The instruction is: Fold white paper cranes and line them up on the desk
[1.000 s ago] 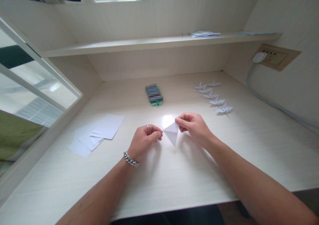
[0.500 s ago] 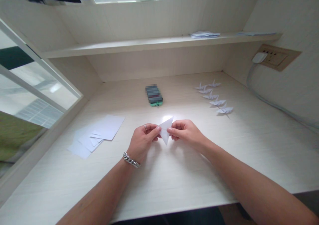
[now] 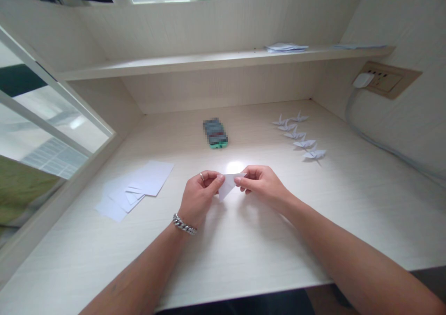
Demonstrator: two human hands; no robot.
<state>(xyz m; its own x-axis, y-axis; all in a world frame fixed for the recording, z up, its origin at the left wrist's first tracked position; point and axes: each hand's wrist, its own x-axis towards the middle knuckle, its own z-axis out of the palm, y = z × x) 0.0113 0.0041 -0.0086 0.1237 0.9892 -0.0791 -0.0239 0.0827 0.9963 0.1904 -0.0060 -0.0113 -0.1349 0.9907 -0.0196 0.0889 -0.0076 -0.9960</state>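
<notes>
A small folded piece of white paper [image 3: 228, 185] is held between my two hands, just above the desk. My left hand [image 3: 202, 192] pinches its left corner between thumb and fingers; a ring and a chain bracelet are on this side. On the right edge, my right hand [image 3: 259, 181] grips it the same way. The paper looks like a triangle with a point hanging down at the left. Several folded paper cranes [image 3: 304, 144] stand in a slanting row at the back right. Loose white paper sheets [image 3: 153, 178] lie overlapping to the left.
Behind my hands lies a dark device with a green end [image 3: 216, 134], its surface blurred. A shelf [image 3: 195, 62] runs across the back, bearing a stack of paper [image 3: 286, 48]. A plug [image 3: 363, 80] sits in the wall socket, its cable [image 3: 369, 141] trailing down the right wall.
The folded paper has been turned between my fingers: its upright diamond-like outline is now a triangle with a level top edge. Both hands have shifted only slightly.
</notes>
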